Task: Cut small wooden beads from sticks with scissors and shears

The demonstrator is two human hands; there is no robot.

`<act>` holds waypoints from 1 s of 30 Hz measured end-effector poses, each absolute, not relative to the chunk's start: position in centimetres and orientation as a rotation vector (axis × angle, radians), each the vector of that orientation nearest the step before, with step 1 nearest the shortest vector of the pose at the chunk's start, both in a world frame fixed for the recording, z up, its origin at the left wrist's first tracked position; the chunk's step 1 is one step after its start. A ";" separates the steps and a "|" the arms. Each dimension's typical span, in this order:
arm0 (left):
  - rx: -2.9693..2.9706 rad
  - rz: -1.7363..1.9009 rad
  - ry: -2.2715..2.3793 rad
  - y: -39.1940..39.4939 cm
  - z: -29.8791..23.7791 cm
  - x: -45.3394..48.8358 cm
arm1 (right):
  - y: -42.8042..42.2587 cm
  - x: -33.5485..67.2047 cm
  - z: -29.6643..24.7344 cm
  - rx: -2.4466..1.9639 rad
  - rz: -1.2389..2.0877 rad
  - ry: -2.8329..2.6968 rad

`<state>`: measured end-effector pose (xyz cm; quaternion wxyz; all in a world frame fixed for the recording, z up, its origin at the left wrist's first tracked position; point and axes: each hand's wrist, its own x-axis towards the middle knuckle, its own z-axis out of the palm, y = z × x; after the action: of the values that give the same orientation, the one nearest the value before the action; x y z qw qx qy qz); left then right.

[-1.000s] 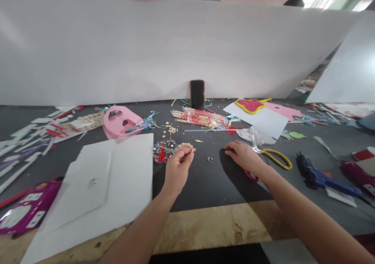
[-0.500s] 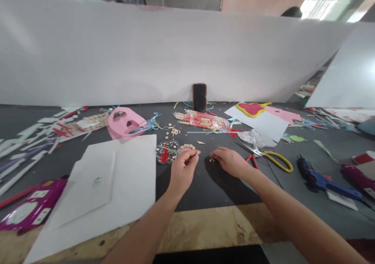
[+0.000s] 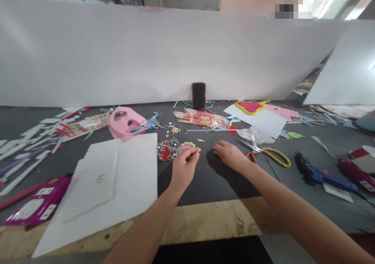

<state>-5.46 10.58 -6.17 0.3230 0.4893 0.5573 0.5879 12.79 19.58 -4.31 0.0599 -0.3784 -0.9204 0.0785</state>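
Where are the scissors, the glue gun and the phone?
scissors (image 3: 259,150): head view, where blades meet handles.
glue gun (image 3: 315,173): head view, blue body.
phone (image 3: 199,95): head view, middle of its dark face.

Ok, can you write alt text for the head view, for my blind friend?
On a dark mat, the left hand pinches a tiny pale piece by a bead dish; the right hand rests fingertips-down beside it. Scissors, a glue gun and paper lie around.
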 end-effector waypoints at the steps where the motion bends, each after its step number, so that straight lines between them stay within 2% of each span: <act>1: 1.284 1.542 1.462 10.5 -6.1 -5.4 | 19.8 13.1 -4.2 -1.162 0.235 -2.773; 8: 1.297 1.553 1.458 10.3 -5.8 -5.3 | 19.4 15.6 -1.7 -1.369 0.161 -2.569; 17: 1.309 1.550 1.447 10.4 -6.4 -5.1 | 17.5 22.5 -1.2 -1.906 -0.190 -2.278; 30: 1.305 1.537 1.479 10.7 -7.3 -5.3 | 17.3 25.6 -3.9 -1.897 -0.336 -2.455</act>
<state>-5.33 10.69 -7.27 0.3152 0.4953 0.5612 0.5834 25.64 17.33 -3.88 0.0102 -0.6078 -0.7867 -0.1077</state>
